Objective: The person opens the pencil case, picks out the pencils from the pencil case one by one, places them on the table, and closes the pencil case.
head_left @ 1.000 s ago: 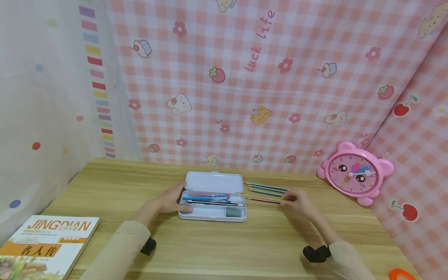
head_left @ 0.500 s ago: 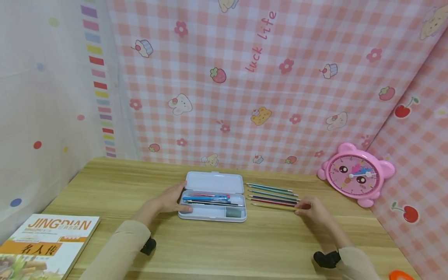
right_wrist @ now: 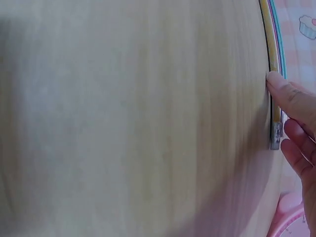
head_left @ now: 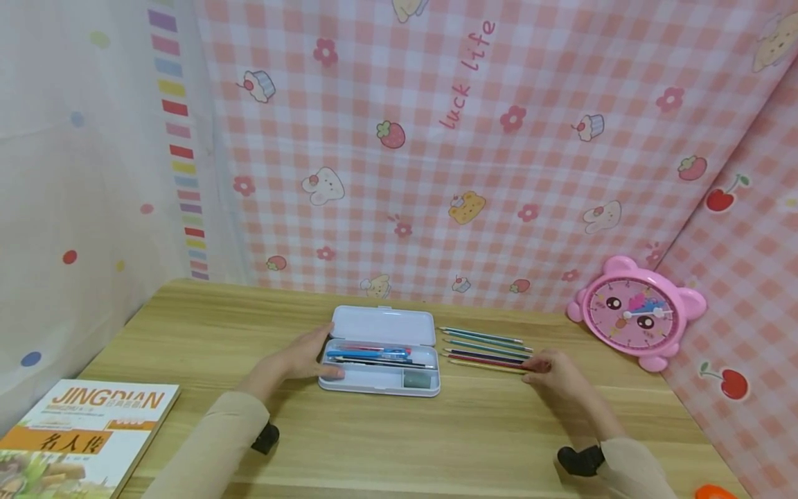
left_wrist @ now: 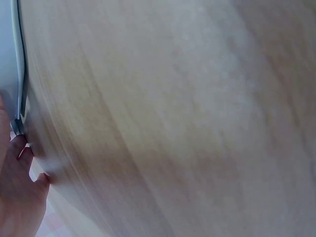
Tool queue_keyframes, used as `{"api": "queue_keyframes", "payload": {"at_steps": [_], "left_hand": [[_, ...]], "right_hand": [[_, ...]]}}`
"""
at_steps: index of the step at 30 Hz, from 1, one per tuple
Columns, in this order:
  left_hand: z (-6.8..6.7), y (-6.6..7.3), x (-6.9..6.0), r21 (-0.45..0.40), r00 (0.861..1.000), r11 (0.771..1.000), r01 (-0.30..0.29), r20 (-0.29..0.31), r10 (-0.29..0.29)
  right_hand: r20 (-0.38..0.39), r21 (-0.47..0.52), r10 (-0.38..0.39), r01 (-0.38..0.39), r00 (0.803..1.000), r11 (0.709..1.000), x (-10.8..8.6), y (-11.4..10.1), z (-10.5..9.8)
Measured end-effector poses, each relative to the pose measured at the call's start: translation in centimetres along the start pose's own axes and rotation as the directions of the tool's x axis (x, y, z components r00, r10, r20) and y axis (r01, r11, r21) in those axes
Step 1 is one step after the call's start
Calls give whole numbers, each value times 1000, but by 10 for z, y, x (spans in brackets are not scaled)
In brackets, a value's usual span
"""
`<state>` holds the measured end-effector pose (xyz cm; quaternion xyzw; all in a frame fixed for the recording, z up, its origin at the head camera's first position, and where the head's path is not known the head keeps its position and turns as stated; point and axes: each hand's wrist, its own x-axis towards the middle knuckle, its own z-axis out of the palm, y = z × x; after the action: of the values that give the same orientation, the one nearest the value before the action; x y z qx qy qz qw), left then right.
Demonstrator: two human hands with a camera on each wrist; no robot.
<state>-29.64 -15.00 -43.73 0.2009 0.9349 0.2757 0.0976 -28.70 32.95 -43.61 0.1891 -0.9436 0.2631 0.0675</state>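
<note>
In the head view an open white pencil case (head_left: 383,324) lies on the table with its lid folded back. Pens and pencils (head_left: 374,355) fill its upper part, and a grey-green eraser (head_left: 416,379) sits in the small front compartment. My left hand (head_left: 305,357) grips the case's left end, thumb at the front and fingers toward the hinge. To the right of the case several pencils (head_left: 483,339) lie side by side on the table. My right hand (head_left: 555,371) pinches a yellow pencil (right_wrist: 273,54) near its eraser end, at the front of that row.
A pink clock (head_left: 636,313) stands at the right back against the patterned cloth. A book (head_left: 93,423) lies at the left front. Part of an orange object (head_left: 713,491) shows at the bottom right. Wooden tabletop (head_left: 399,443) stretches in front of the case.
My right hand has drawn the yellow pencil right and toward me, then brought it back close against the pencil row. The left hand has stayed at the case.
</note>
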Motion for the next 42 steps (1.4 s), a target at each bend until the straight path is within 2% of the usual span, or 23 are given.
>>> {"api": "queue_keyframes", "payload": {"at_steps": [5,10,13,16,20,24,27,30,37,42], "left_hand": [[-1,-1,-1,1,1000,1000,6,1,-6],[-2,0,-4,-2,1000,1000,21,7,-21],[-3,-1,-5,1,1000,1000,21,5,-21],[-2,-2,-3,12,1000,1000,10,1,-10],[-2,-1,-2,11,1000,1000,7,9,-7],[-2,2,-1,8,1000,1000,14,18,-14],[-1,2,0,9,1000,1000,14,20,-15],[0,1,1,2,1000,1000,17,22,-17],[-1,0,0,-8,999,1000,29,19,-29],[-2,0,-1,-2,999,999,35,21,-35]], "right_hand": [[2,30,73,-73,997,997,12,-17,6],[35,74,56,-58,998,996,33,-49,18],[77,104,-22,14,997,994,45,-72,30],[112,124,-129,115,985,986,56,-94,44],[174,127,-240,220,955,967,68,-119,59],[270,109,-282,261,921,959,78,-137,68],[355,108,-270,248,895,963,82,-144,71],[400,112,-251,225,881,968,84,-147,73],[377,131,-302,272,876,953,85,-149,76],[375,134,-299,268,877,954,85,-150,77]]}}
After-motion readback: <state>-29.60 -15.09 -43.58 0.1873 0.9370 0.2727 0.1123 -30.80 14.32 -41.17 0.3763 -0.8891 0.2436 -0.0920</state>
